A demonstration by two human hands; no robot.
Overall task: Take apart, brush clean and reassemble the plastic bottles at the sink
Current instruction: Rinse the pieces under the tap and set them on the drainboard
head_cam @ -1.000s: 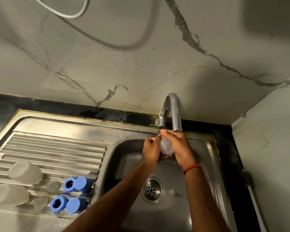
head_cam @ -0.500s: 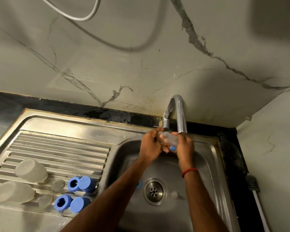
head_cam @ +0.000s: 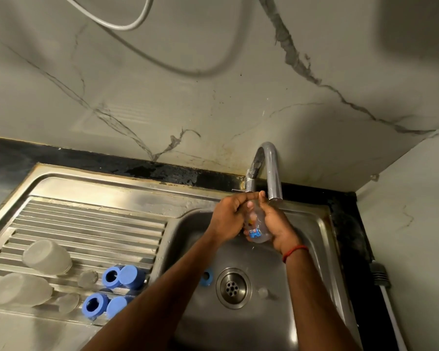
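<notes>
Bottle, clear with a blue print, sits clamped between both hands near the faucet spout: left hand curled round its top, right hand wrapped round its side. Beneath, the sink basin holds a blue ring beside the drain.

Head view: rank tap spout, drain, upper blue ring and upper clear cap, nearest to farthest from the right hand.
1. Tap spout, just above the right hand.
2. Drain, below it in the basin.
3. Upper blue ring, left on the drainboard.
4. Upper clear cap, far left.
</notes>
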